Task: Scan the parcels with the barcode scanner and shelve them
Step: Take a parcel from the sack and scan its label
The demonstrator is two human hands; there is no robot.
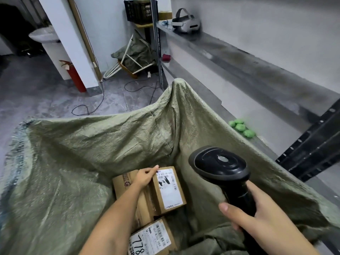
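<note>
Parcels sit deep in the green woven sack (110, 140); left hand (145, 176) grips the labelled box (170, 190), right hand (257, 216) clutches the barcode scanner (220, 166); I'd tilt the label up toward the scanner, keep it flat, then trigger.

White headset (186, 22) on shelf (239, 57) — red extinguisher (74, 75) by pillar (62, 34).
</note>
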